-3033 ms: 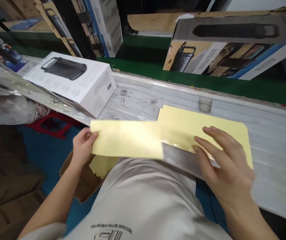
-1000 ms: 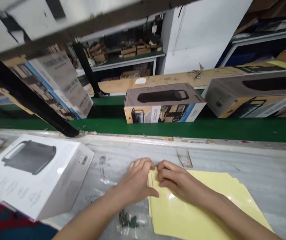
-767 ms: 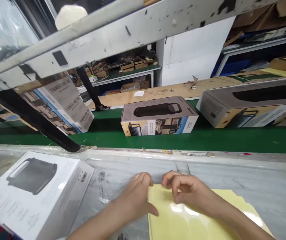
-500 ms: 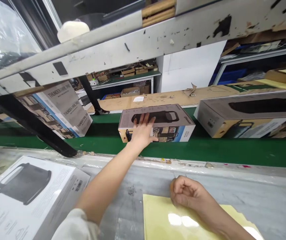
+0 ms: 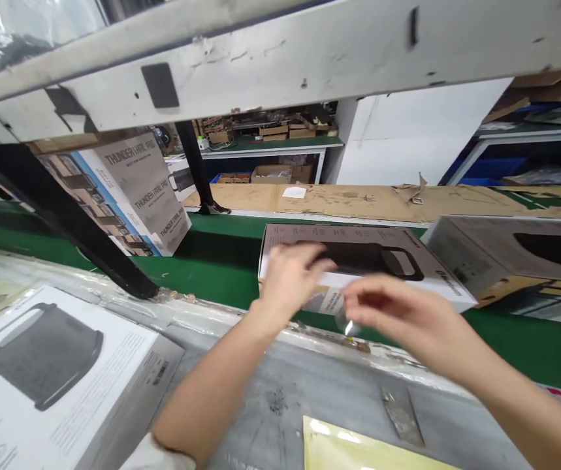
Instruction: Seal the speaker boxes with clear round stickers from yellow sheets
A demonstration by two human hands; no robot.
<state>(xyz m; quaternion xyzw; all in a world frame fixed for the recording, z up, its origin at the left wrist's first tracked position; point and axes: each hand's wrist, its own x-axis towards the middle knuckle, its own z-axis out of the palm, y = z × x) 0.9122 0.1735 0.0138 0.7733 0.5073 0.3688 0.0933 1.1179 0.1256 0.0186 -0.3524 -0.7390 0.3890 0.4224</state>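
Where the belt skirts the far edge of the table, a white box lies beside that edge, the carton at the belt's near edge, a yellow sheet nearer the wearer. The left hand, its fingers loosely bent, is over the carton's front edge; the right hand pinches a clear scrap.

Just one camera here, worn on the person's head, peering down and forward over the bench toward the green strip beyond. It's close: left hand and right hand loom mid-view.
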